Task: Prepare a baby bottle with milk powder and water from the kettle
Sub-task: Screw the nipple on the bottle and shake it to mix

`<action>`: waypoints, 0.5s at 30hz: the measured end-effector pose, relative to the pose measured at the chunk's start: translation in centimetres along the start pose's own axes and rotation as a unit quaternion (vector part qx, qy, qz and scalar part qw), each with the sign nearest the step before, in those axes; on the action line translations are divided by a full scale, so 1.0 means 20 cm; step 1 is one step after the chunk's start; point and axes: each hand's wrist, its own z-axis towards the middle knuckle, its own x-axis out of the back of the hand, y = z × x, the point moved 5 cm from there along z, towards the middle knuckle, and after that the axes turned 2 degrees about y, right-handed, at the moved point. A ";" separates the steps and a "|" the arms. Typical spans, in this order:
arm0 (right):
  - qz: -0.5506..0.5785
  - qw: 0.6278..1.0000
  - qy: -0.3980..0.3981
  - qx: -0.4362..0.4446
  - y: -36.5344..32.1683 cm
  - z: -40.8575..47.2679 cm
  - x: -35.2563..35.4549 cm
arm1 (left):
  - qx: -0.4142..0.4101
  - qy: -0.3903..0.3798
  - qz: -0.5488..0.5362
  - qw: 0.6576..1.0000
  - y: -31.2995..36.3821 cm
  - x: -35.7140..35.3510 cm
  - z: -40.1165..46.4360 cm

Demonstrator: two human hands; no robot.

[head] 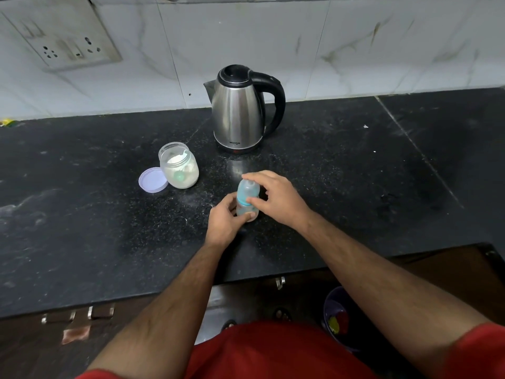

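A small clear baby bottle [246, 196] with a blue collar and a clear cap stands on the black counter [82, 214]. My left hand [225, 221] wraps around its lower body. My right hand [276, 199] grips the blue collar and cap from the right. Behind them stands a steel kettle [237, 110] with a black lid and handle, spout pointing left. To the left an open glass jar [179, 165] holds white milk powder with a scoop inside. Its pale purple lid [153, 179] lies flat against the jar's left side.
A tiled wall with a socket plate [68, 47] rises behind the counter. The counter's front edge runs below my forearms, with drawer handles [79, 314] under it. A dark bin [338, 318] with coloured items sits on the floor at lower right.
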 end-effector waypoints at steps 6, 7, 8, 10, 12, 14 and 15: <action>-0.002 1.000 0.009 -0.004 -0.01 -0.01 -0.01 | -0.015 -0.003 0.013 1.000 0.01 0.02 0.00; -0.002 1.000 0.012 -0.002 -0.02 -0.01 -0.01 | -0.016 -0.002 0.013 1.000 0.01 0.02 0.00; -0.003 1.000 0.014 0.000 -0.02 -0.01 -0.01 | -0.016 -0.003 0.013 1.000 0.01 0.02 0.00; -0.007 1.000 0.015 0.000 -0.02 -0.01 -0.01 | -0.015 -0.002 0.019 1.000 0.01 0.02 0.00; -0.017 1.000 0.009 0.001 -0.02 0.00 -0.01 | -0.016 -0.001 0.024 1.000 0.01 0.02 0.00; -0.034 0.999 0.004 0.005 -0.03 0.01 -0.01 | -0.016 0.000 0.028 0.999 0.01 0.03 0.00; -0.040 0.999 0.002 0.007 -0.03 0.01 -0.02 | -0.015 -0.001 0.029 0.999 0.01 0.03 0.00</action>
